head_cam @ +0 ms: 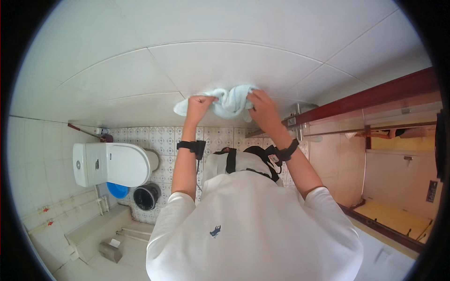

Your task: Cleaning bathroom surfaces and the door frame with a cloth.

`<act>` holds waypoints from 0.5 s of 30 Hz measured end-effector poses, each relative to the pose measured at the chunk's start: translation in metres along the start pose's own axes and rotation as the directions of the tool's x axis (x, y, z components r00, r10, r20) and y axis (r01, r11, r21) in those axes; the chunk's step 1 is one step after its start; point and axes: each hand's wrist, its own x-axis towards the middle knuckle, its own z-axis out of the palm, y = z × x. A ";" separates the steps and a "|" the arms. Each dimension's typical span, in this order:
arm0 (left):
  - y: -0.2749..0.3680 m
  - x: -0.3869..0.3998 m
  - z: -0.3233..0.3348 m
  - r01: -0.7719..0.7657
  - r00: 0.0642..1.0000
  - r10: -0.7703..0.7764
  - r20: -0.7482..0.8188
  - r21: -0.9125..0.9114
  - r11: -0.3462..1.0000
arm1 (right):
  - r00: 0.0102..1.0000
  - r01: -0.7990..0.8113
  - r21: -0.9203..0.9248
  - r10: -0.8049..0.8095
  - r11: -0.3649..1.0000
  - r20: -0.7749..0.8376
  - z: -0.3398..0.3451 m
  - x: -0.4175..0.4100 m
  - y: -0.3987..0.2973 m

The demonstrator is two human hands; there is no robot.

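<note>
A light blue cloth (228, 102), bunched and twisted in its middle, spans the space between my two hands in front of the white tiled wall (211, 66). My left hand (200, 107) grips it towards its left part, and a loose end sticks out to the left of that hand. The cloth's right part is pinched in the fingers of my right hand (260, 105). Whether the cloth touches the wall, I cannot tell. Both wrists wear black straps.
At the left stand a white toilet (128, 165), a blue basin (117, 190) and a black bin (146, 197). A long-handled brush (84, 131) leans behind the toilet. Pipes with red valves (45, 209) run along the left wall. A dark red door frame (372, 95) borders the right side.
</note>
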 end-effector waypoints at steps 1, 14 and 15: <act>-0.010 -0.003 0.001 0.003 1.000 -0.003 -0.003 0.003 1.000 | 1.000 0.001 0.005 -0.001 1.000 0.002 0.006 -0.001 0.001; 0.163 -0.002 -0.015 -0.252 0.951 0.208 -0.230 -0.187 0.949 | 0.893 -0.048 0.105 0.090 0.993 -0.441 -0.094 0.036 -0.042; 0.168 0.000 -0.015 -0.209 0.969 0.187 -0.162 -0.129 0.969 | 0.896 -0.061 0.147 0.119 0.987 -0.427 -0.097 0.034 -0.042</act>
